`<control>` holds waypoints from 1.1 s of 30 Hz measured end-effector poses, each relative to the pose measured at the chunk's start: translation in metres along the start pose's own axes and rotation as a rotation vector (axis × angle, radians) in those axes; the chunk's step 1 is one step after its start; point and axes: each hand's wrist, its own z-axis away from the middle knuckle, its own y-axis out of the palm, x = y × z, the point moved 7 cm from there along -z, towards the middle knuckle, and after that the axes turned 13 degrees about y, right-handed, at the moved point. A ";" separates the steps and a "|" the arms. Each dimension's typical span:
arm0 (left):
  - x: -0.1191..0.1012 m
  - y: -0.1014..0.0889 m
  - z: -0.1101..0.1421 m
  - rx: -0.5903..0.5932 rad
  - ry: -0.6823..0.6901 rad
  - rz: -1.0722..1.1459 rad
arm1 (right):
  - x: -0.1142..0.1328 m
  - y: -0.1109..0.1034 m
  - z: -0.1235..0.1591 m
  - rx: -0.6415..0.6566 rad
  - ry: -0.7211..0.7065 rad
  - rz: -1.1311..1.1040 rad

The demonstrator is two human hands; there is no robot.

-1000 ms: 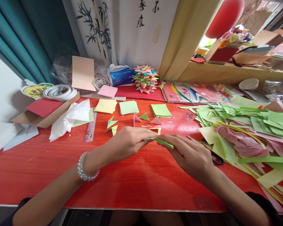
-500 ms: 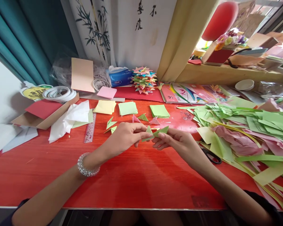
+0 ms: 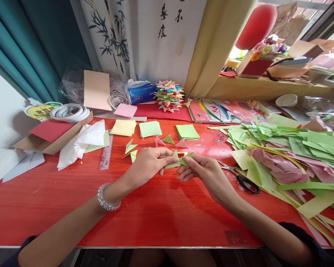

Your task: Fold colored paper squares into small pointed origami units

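Note:
My left hand [image 3: 149,165] pinches a light green folded paper piece [image 3: 174,161] between thumb and fingers. A second green folded paper piece [image 3: 186,161] sits in the pinch of my right hand [image 3: 204,170]. The two pieces meet or overlap between my fingertips, above the red table [image 3: 156,215]; whether they interlock I cannot tell. Just beyond my hands lie small folded triangles: green ones [image 3: 130,147], a dark green one [image 3: 169,139] and pink ones [image 3: 180,143]. Behind them are square paper stacks in yellow [image 3: 123,127], pale green [image 3: 150,129] and brighter green [image 3: 187,132].
Black-handled scissors [image 3: 247,184] lie right of my right hand, beside a heap of green paper strips [image 3: 303,148]. At left are a ruler [image 3: 105,152], tissue [image 3: 85,141] and a cardboard tray [image 3: 55,144]. A colourful folded-paper model [image 3: 169,95] stands at the back.
My right hand has moved slightly left and its green piece has come closer to the left one. More of the scissors shows now. The camera view has shifted a little.

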 end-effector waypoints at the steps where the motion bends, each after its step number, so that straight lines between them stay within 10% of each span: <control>1: 0.000 0.000 0.000 -0.007 -0.003 0.007 | 0.000 -0.001 0.000 -0.013 -0.006 -0.005; 33: 0.019 0.004 0.002 -0.103 -0.083 0.142 | -0.011 -0.002 -0.010 -0.045 -0.010 -0.019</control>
